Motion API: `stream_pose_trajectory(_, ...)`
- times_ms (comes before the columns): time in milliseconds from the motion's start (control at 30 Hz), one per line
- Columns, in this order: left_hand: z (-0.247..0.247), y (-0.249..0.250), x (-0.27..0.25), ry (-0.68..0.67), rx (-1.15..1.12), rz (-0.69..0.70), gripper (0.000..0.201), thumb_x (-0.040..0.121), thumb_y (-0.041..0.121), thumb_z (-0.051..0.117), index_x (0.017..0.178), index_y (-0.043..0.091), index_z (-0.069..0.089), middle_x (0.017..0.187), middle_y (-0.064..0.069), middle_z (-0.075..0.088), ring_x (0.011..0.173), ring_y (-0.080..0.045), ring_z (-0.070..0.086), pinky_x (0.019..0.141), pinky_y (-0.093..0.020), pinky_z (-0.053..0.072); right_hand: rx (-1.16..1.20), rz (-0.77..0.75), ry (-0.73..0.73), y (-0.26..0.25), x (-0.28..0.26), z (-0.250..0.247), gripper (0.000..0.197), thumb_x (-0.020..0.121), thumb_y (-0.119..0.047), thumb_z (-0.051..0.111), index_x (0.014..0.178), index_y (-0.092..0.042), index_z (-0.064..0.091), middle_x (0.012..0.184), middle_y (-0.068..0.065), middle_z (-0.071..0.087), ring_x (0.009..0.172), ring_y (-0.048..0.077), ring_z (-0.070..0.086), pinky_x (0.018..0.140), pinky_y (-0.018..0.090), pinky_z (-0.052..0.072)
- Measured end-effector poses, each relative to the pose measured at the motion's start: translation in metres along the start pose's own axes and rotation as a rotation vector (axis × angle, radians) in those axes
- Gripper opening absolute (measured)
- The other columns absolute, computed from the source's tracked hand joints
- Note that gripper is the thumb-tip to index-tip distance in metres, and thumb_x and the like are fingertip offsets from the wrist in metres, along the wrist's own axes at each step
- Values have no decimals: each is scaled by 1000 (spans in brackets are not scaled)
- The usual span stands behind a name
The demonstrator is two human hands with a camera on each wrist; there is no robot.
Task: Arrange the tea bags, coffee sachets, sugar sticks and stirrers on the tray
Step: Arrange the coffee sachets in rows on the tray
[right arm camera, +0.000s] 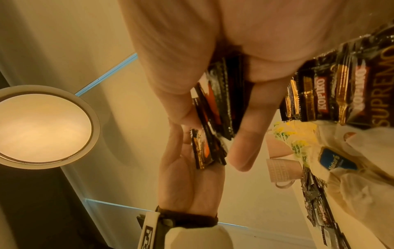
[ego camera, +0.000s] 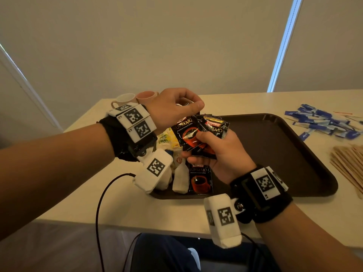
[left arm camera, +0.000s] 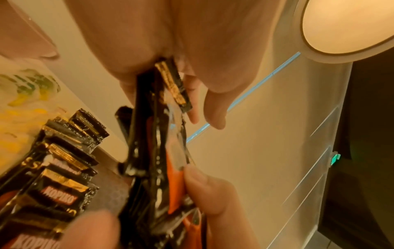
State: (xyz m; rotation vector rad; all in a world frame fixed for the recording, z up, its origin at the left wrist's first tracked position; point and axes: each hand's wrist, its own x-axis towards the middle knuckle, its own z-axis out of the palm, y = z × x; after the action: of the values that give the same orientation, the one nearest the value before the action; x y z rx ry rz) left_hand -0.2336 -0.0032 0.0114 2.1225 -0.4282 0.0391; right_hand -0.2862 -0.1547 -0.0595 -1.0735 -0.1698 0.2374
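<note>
Coffee sachets point(ego camera: 193, 134), fanned above the tray point(ego camera: 275, 154): your right hand point(ego camera: 222, 156) fingers clamp their lower edges; your left hand point(ego camera: 172, 107) pinches one sachet's top corner.

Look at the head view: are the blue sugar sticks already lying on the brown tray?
No, the blue sugar sticks lie in a loose pile on the table, beyond the far right rim of the brown tray.
</note>
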Motion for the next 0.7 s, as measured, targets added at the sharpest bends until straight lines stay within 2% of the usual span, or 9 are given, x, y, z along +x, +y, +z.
stream_pose_trajectory(67,-4,0,-3,41,-153,-49,23,85,33,69,101,18,64,94,2,66,82,-6,65,73,-23,55,8,-29,17,-1,0,-1,21,97,-5,56,118,-4,58,98,24,72,75,38,72,53,30,59)
stream_pose_trajectory(133,-12,-3,-7,62,-201,-126,51,75,52,66,110,16,61,102,1,66,92,-12,66,77,-29,53,16,-62,39,-2,2,-4,22,97,-5,56,119,-1,58,97,24,72,76,39,72,53,30,59)
stream_pose_trajectory(200,-17,-8,-14,-3,-204,-235,68,74,66,65,117,15,59,111,-3,65,103,-20,62,84,-34,51,18,-89,68,-4,4,-5,24,97,-6,56,121,0,57,98,23,71,78,41,72,53,31,59)
stream_pose_trajectory(267,-17,-12,-23,-109,-228,-345,71,72,69,69,118,15,61,114,-9,66,107,-24,62,93,-39,51,9,-101,68,-5,7,-3,25,98,-8,56,122,-2,57,102,23,71,81,41,71,54,33,59)
stream_pose_trajectory(367,-7,-10,-27,-210,-296,-364,59,75,56,70,117,15,65,116,-12,70,113,-33,64,100,-45,50,-29,-87,16,-5,9,5,24,98,-12,56,122,-10,58,107,21,72,83,38,72,57,36,60)
stream_pose_trajectory(433,0,-7,-26,-154,-390,-323,43,84,38,67,120,14,63,119,-14,70,113,-33,65,100,-48,51,-62,-89,5,-4,11,9,22,99,-14,56,120,-13,60,106,15,73,86,34,72,59,35,60)
stream_pose_trajectory(533,6,-7,-25,-107,-496,-279,30,96,16,57,125,11,59,123,-15,68,112,-30,66,101,-48,50,-87,-108,8,-4,15,8,19,98,-12,54,115,-16,63,104,5,74,97,22,71,72,28,56)
stream_pose_trajectory(600,10,-8,-26,-96,-572,-276,28,97,11,56,124,9,59,121,-16,68,110,-30,67,98,-48,52,-118,-109,-19,-5,17,7,18,99,-11,51,108,-20,64,96,-2,75,94,14,72,75,25,56)
stream_pose_trajectory(700,13,-10,-28,-69,-610,-282,32,96,10,57,128,6,57,121,-19,67,110,-33,67,98,-54,51,-191,-100,-50,-9,18,7,22,101,-8,48,103,-23,64,89,-6,75,87,8,71,71,21,55)
